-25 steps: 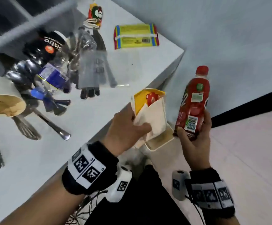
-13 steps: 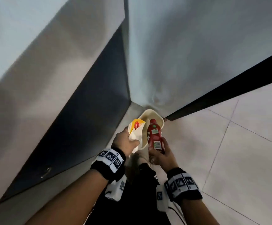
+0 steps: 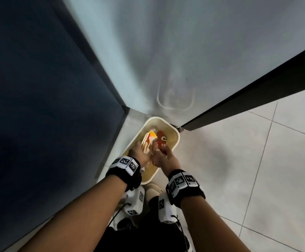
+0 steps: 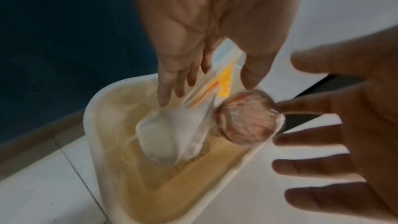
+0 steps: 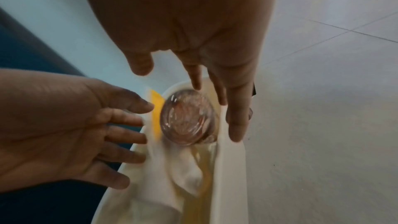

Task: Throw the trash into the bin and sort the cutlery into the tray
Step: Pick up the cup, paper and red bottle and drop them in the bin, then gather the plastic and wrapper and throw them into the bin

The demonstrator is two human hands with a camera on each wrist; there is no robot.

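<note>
The red bottle [image 3: 161, 141] hangs over the cream bin [image 3: 176, 143], its long axis steep, cap end down into the bin and clear base [image 4: 245, 118] up toward the hands. Beside it, on the bin's dark-panel side, the white and yellow wrapper [image 4: 176, 135] drops in too. Half a second ago both were gripped just above the bin; now they are loose. The left hand [image 4: 215, 28] and right hand [image 5: 193, 28] are above the bin, fingers spread and straight, holding nothing.
</note>
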